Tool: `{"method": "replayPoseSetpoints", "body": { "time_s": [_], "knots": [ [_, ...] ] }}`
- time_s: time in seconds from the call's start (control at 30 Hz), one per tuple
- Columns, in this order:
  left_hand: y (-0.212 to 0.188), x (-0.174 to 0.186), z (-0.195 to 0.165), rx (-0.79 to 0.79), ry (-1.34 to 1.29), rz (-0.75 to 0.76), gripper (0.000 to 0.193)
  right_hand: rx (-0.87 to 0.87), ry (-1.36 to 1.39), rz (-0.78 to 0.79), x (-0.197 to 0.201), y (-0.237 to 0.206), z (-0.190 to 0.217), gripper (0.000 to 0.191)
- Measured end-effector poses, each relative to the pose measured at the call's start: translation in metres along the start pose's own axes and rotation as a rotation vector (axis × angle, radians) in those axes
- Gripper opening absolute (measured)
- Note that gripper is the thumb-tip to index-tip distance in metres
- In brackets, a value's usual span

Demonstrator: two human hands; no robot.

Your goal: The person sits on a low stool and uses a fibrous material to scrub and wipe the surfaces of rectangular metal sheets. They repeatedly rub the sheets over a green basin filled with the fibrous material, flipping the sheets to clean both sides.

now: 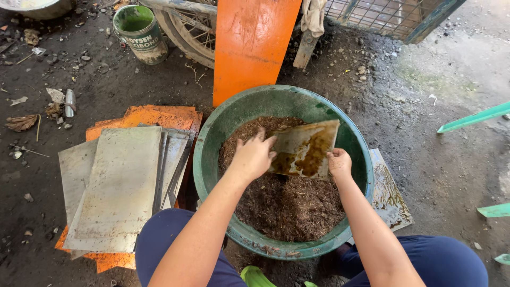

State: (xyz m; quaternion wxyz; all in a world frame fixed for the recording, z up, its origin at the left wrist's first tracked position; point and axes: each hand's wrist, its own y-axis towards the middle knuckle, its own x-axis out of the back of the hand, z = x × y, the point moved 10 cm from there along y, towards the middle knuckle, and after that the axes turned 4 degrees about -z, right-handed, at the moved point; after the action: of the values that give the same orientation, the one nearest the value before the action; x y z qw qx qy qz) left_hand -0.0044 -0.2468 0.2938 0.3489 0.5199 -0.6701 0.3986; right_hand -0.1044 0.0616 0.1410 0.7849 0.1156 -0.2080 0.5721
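A person sits over a big round green plastic basin that stands on the dirt floor and holds a deep layer of brown fibrous sawdust-like material. Both hands work on one rectangular metal plate smeared with brown-yellow residue, which is tilted above the filling inside the basin. The left hand lies spread on the plate's left edge, fingers wide and pressing some of the brown material against its face. The right hand is closed on the plate's lower right corner and holds it up.

Judging by how things lie, the work looks partly done. Just left of the basin a stack of dull grey rectangular metal plates looks rubbed clean, resting on flat orange-painted sheets. At the basin's right side, partly under its rim, lies another stained metal plate, which appears untreated. The plate in hand still carries much residue over its middle and lower part, so its rubbing seems far from finished.

Behind the basin an upright orange board leans, with a green paint can and a spoked wheel further back
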Motion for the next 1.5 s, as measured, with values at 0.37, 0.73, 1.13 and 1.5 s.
{"method": "replayPoseSetpoints", "body": {
  "time_s": [0.37, 0.73, 1.13, 1.5],
  "knots": [
    [0.038, -0.121, -0.014, 0.181, -0.613, 0.017, 0.065, -0.063, 0.173, 0.365, -0.031, -0.062, 0.039, 0.033],
    [0.04, -0.145, -0.065, 0.124, -0.652, 0.034, 0.052, -0.246, 0.183, 0.558, -0.031, -0.049, 0.036, 0.045],
    [0.078, -0.146, -0.036, 0.291, -0.758, -0.068, 0.048, -0.282, 0.265, 0.645, -0.051, -0.042, 0.045, 0.051],
    [0.057, -0.132, -0.037, 0.327, -0.643, 0.03, 0.037, -0.226, 0.259, 0.72, -0.057, -0.057, 0.052, 0.063]
  ]
}}
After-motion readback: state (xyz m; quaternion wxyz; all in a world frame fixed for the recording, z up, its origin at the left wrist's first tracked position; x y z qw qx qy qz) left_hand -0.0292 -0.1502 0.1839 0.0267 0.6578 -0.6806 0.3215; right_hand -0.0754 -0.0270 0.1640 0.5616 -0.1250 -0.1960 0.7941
